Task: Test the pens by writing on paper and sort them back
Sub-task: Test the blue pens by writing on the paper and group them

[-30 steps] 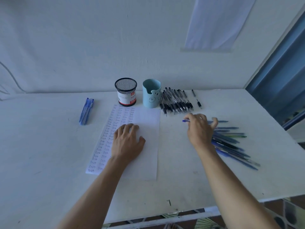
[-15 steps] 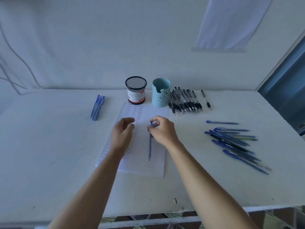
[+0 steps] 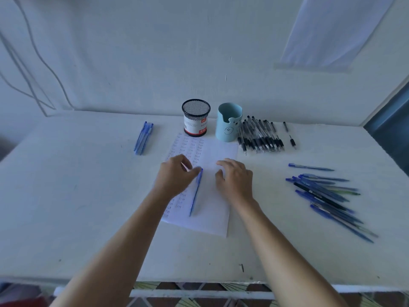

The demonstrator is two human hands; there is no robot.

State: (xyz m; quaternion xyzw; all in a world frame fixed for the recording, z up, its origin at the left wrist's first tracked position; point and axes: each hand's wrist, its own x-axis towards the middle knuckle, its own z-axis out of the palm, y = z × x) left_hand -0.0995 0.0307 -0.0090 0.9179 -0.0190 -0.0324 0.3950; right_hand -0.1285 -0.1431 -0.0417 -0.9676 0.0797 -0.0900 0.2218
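A blue pen (image 3: 195,191) stretches along the sheet of paper (image 3: 212,220), its far end pinched by the left hand (image 3: 174,177); the right hand (image 3: 235,181) rests loose-fingered on the sheet beside it, holding nothing. A fresh test looks to be starting — next the pen needs a writing grip, tip on the sheet's unwritten part.
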